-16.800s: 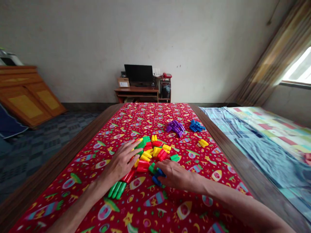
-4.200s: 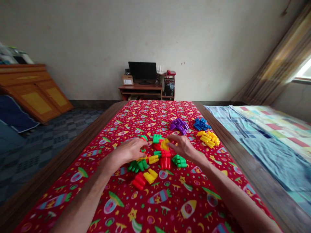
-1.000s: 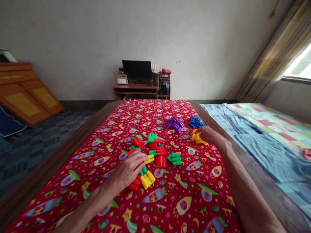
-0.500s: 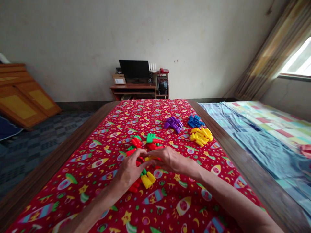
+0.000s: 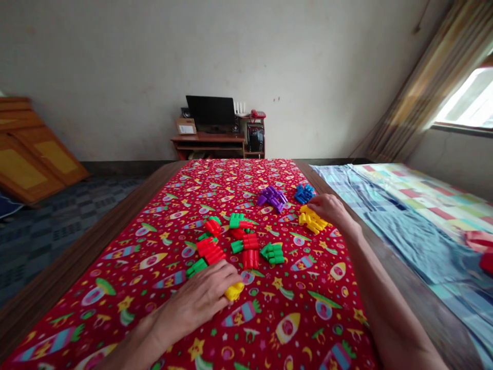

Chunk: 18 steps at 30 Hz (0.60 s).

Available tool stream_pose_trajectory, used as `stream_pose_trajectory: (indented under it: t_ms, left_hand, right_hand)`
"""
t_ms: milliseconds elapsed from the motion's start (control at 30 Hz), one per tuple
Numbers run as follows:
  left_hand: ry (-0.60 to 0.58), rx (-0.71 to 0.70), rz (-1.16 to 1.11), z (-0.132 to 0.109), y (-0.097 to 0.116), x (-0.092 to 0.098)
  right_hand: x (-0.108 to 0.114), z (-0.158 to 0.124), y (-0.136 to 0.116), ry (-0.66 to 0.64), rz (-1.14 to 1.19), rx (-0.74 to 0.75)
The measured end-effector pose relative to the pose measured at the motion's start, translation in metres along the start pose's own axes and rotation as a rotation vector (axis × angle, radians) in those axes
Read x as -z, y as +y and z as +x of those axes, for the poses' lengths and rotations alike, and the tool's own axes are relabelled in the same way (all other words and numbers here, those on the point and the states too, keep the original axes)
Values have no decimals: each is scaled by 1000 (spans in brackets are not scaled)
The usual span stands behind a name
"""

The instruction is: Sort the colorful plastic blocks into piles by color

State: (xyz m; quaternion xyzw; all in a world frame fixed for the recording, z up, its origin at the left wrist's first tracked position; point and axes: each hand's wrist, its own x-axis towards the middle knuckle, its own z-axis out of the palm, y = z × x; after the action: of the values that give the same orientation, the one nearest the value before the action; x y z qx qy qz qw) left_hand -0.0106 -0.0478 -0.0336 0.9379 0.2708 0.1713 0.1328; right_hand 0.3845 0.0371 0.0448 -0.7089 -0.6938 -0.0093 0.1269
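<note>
My left hand (image 5: 210, 289) is low over the near blocks, fingers bent together around a yellow building block (image 5: 233, 292) that sticks out past the fingertips. What lies under the palm is hidden. My right hand (image 5: 330, 209) reaches to the pile of yellow building blocks (image 5: 314, 221), its fingers pinched on a yellow block at the pile's far side. Red blocks (image 5: 210, 250) and a green block (image 5: 196, 267) lie just beyond my left hand. More red blocks (image 5: 250, 259) and green blocks (image 5: 272, 253) are scattered at the middle.
Purple blocks (image 5: 272, 198) and blue blocks (image 5: 304, 193) form two piles farther back. A red patterned cloth (image 5: 154, 293) covers the table, with dark wooden edges. A bed (image 5: 408, 221) stands to the right. A desk with a monitor (image 5: 210, 112) is against the wall.
My hands, close together over the blocks before, are now apart. The right has moved right and away to the yellow pile; the left has come nearer, onto the yellow block.
</note>
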Motion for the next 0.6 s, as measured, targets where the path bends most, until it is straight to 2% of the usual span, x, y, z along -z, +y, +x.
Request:
stream_pose_trajectory:
  t_ms: [100, 167, 233, 300, 333, 400, 467, 533, 600]
  left_hand:
    - [51, 70, -34, 13, 2, 1]
    - [121, 165, -88, 24, 3, 4]
    - [199, 292, -176, 32, 4, 7]
    - [221, 447, -339, 37, 5, 9]
    - [209, 522, -449, 38, 6, 10]
    - [194, 637, -680, 40, 9, 11]
    - [227, 695, -845, 42, 12, 11]
    - [257, 719, -924, 44, 16, 11]
    - [278, 730, -975, 45, 19, 11]
  right_hand:
    - [-6, 1, 9, -27, -67, -63]
    - [-5, 2, 8, 30, -57, -83]
    - [1, 3, 0, 129, 30, -32]
    - [6, 0, -18, 171, 196, 103]
    - [7, -4, -32, 148, 303, 191]
    - [4, -17, -65, 20, 525, 379]
    - [-4, -35, -100, -140, 690, 598]
    - [-13, -51, -128, -254, 695, 784]
    - [-18, -60, -143, -278, 637, 844]
